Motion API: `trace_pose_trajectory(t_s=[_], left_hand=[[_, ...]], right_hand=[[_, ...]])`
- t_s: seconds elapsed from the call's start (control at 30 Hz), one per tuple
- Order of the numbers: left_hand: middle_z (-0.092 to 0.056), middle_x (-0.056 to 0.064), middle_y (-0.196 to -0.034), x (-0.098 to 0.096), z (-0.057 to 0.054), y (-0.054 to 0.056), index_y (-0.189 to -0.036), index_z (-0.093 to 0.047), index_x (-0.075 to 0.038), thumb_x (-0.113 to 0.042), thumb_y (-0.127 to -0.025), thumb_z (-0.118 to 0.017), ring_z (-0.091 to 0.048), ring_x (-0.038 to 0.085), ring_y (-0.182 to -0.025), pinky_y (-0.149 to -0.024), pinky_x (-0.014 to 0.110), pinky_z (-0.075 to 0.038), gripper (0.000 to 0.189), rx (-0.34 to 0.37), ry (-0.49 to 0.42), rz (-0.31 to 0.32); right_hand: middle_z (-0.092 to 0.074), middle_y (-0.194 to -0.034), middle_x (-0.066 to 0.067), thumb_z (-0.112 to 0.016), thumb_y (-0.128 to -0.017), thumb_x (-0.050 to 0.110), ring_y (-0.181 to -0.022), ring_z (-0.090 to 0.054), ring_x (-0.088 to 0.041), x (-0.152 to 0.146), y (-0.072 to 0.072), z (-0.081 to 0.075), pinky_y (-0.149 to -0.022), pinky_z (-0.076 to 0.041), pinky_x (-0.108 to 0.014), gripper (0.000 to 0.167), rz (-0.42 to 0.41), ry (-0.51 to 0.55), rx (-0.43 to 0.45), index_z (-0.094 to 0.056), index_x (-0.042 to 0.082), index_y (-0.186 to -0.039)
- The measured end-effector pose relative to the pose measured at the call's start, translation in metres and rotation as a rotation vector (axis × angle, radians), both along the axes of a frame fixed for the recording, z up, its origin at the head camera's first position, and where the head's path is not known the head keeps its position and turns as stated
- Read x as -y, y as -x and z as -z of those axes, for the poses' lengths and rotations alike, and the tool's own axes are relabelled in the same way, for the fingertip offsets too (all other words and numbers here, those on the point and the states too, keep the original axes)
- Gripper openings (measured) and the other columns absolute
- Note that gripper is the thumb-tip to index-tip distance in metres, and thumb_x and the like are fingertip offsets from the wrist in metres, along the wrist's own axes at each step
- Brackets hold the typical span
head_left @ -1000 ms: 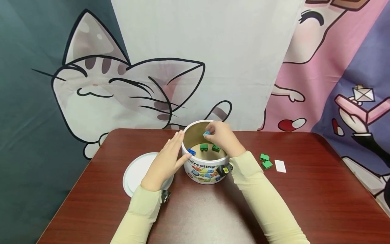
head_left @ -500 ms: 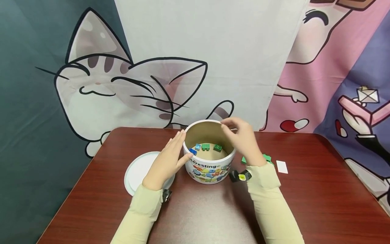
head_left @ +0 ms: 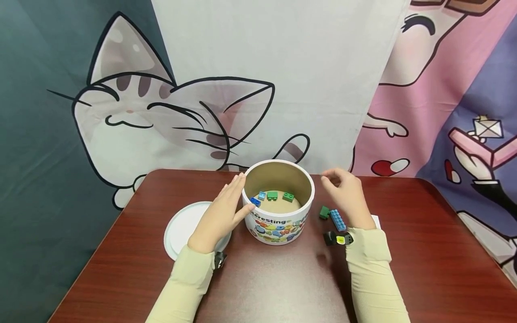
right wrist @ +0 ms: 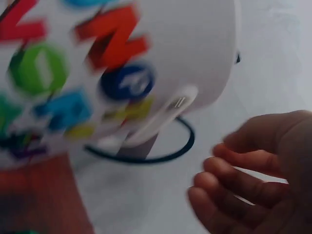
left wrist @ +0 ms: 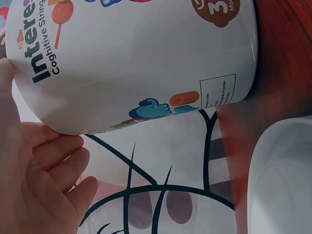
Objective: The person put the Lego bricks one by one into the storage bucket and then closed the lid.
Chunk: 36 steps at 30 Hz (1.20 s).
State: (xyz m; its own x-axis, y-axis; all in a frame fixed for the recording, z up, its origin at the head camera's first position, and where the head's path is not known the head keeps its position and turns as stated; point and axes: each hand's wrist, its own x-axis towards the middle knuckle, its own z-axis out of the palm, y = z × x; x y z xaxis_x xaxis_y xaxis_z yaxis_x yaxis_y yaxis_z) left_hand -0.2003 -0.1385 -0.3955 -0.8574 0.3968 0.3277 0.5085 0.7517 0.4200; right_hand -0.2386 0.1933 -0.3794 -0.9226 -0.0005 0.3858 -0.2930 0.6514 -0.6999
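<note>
A white printed bucket (head_left: 278, 229) stands uncovered on the table. Inside lie a dark blue brick (head_left: 255, 202), a light blue brick (head_left: 261, 195) and two green bricks (head_left: 272, 196). My left hand (head_left: 220, 220) rests against the bucket's left side, fingers extended; the left wrist view shows its fingers at the rim. To the right of the bucket, my right hand (head_left: 347, 195) hovers with loosely bent fingers and holds nothing, apart from the bucket in the right wrist view. Near it on the table are a green brick (head_left: 324, 212) and a long blue brick (head_left: 337, 220).
A round white lid (head_left: 183, 224) lies left of the bucket, partly under the left hand. The corner of a white card (head_left: 376, 220) shows behind the right wrist. A cartoon-printed cloth (head_left: 315, 67) hangs behind the table's back edge.
My right hand let the light blue brick go into the bucket, then moved out to the right over the loose bricks. The left hand has stayed on the bucket.
</note>
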Motion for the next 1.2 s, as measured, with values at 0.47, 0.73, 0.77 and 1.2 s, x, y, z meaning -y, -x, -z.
trace_pose_trajectory(t_s=[0.47, 0.73, 0.77, 1.2], left_hand=[[-0.024, 0.012, -0.166, 0.001, 0.000, -0.001, -0.160, -0.024, -0.001, -0.046, -0.104, -0.055, -0.021, 0.026, -0.154, -0.125, 0.046, -0.019, 0.078, -0.006, -0.003, 0.002], [-0.023, 0.011, -0.167, 0.001, 0.000, -0.001, -0.160, -0.023, -0.002, -0.045, -0.104, -0.056, -0.019, 0.023, -0.154, -0.125, 0.045, -0.018, 0.078, 0.006, -0.003, -0.003], [-0.023, 0.011, -0.167, 0.000, 0.000, -0.002, -0.160, -0.023, -0.002, -0.045, -0.104, -0.055, -0.019, 0.023, -0.154, -0.125, 0.045, -0.018, 0.078, 0.006, -0.002, -0.001], [-0.023, 0.011, -0.167, 0.000, 0.003, 0.001, -0.161, -0.022, -0.004, -0.048, -0.103, -0.054, -0.018, 0.022, -0.155, -0.125, 0.045, -0.018, 0.080, -0.001, -0.010, -0.003]], right_hand=[[-0.072, -0.099, -0.019, -0.072, -0.089, 0.010, -0.091, -0.067, -0.033, -0.021, 0.012, 0.031, -0.087, -0.056, -0.052, 0.025, -0.156, -0.297, 0.283, -0.071, -0.008, -0.106], [-0.072, -0.091, -0.018, -0.079, -0.081, 0.009, -0.086, -0.067, -0.032, -0.021, 0.012, 0.037, -0.083, -0.057, -0.051, 0.027, -0.178, -0.361, 0.358, -0.071, -0.009, -0.099], [-0.072, -0.088, -0.017, -0.080, -0.080, 0.008, -0.083, -0.067, -0.031, -0.020, 0.011, 0.037, -0.080, -0.058, -0.051, 0.025, -0.180, -0.369, 0.347, -0.071, -0.008, -0.096], [-0.054, -0.065, -0.004, -0.077, -0.070, 0.000, -0.063, -0.049, -0.020, -0.011, 0.008, 0.039, -0.058, -0.044, -0.036, 0.013, -0.169, -0.472, 0.307, -0.065, 0.001, -0.076]])
